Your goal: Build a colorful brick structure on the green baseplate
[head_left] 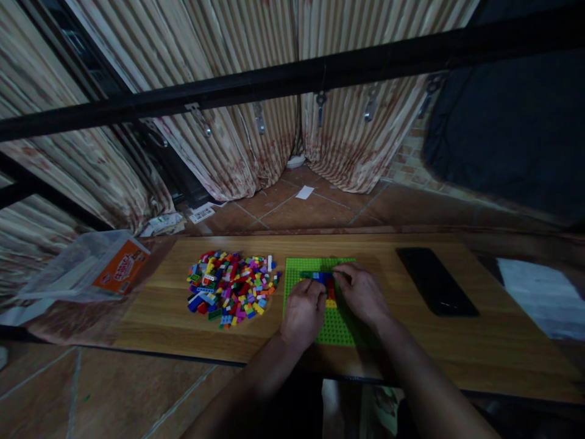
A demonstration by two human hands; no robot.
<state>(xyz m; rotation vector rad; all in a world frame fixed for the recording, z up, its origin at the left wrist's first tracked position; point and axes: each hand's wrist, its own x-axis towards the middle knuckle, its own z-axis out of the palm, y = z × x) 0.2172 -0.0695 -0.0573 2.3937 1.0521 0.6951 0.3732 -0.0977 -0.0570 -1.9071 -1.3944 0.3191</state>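
Note:
A green studded baseplate (338, 332) lies on the wooden table, with blue bricks (322, 277), a red brick (331, 289) and a yellow brick (331, 303) on it. From the left, my left hand (304, 311) rests over the plate with its fingers bent in against the bricks; what they hold, if anything, is hidden. My right hand (361, 292) is on the right side of the same bricks, thumb and fingers drawn together at the blue and red ones. Too little shows between its fingertips to name. Left of the plate spreads a pile of loose colourful toy bricks (233, 286).
A black flat slab like a tablet (436, 281) lies on the table (155, 311) to the right. Beyond the left end stands a clear plastic box (77, 268) with an orange label. A dark metal bar (256, 82) with hanging clips crosses in front of striped curtains (256, 152).

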